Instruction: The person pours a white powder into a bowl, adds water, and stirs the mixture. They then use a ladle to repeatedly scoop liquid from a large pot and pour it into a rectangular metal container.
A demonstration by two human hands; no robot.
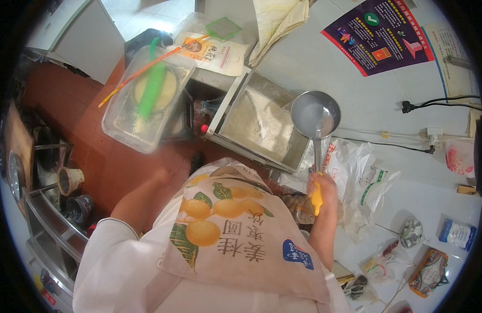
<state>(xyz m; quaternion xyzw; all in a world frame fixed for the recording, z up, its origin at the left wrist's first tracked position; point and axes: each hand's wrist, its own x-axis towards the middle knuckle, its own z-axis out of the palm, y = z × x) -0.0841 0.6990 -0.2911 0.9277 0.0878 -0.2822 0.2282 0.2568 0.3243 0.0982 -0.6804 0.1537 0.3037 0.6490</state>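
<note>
My right hand is closed around the yellow handle of a round metal ladle, which seems to hold clear liquid. The bowl of the ladle hangs at the right edge of a rectangular metal bin containing white powder that looks like flour. On the left, my left forearm reaches out over the floor; my left hand is blurred, its fingers unclear. Beyond it, a translucent plastic tub holds a round pale mass, with a blurred green object and an orange-red stick above it.
A printed flour bag lies beyond the tub. Plastic bags are right of the ladle. Black cables run along the white wall. At the left stands a metal rack with a pot beside it. Small packets lie lower right.
</note>
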